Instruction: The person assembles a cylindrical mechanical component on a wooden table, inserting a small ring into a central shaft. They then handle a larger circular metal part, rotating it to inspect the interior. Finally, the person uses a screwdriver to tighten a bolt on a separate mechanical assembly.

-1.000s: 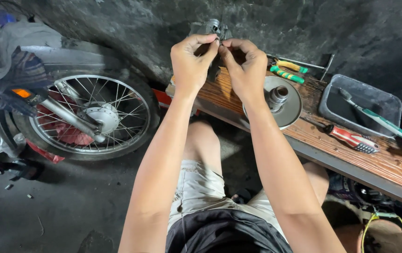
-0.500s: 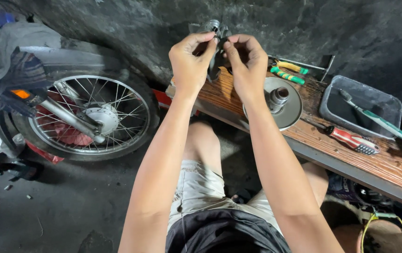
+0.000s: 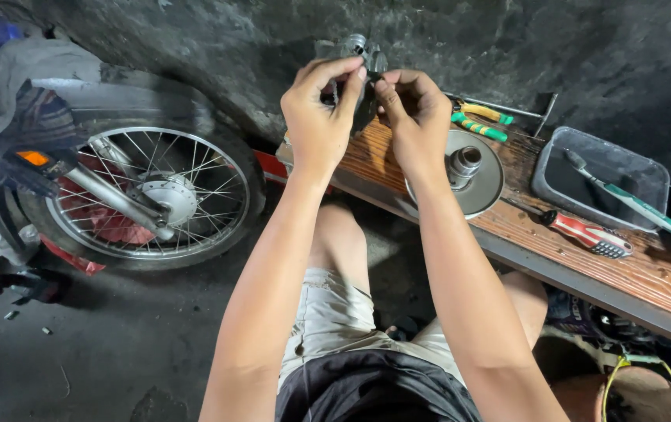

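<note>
L hand (image 3: 316, 117) + R hand (image 3: 417, 117): fingers clamped on small metal part (image 3: 360, 48) | above wooden bench (image 3: 585, 258)

We see bare forearms, no sleeves, pale khaki shorts (image 3: 335, 312) and a dark shirt (image 3: 374, 387) hem at the waist.

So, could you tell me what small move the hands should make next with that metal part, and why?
Probably lower it toward the wooden bench: both the left hand and right hand pinch the small metal part in mid-air, unsupported.
</note>
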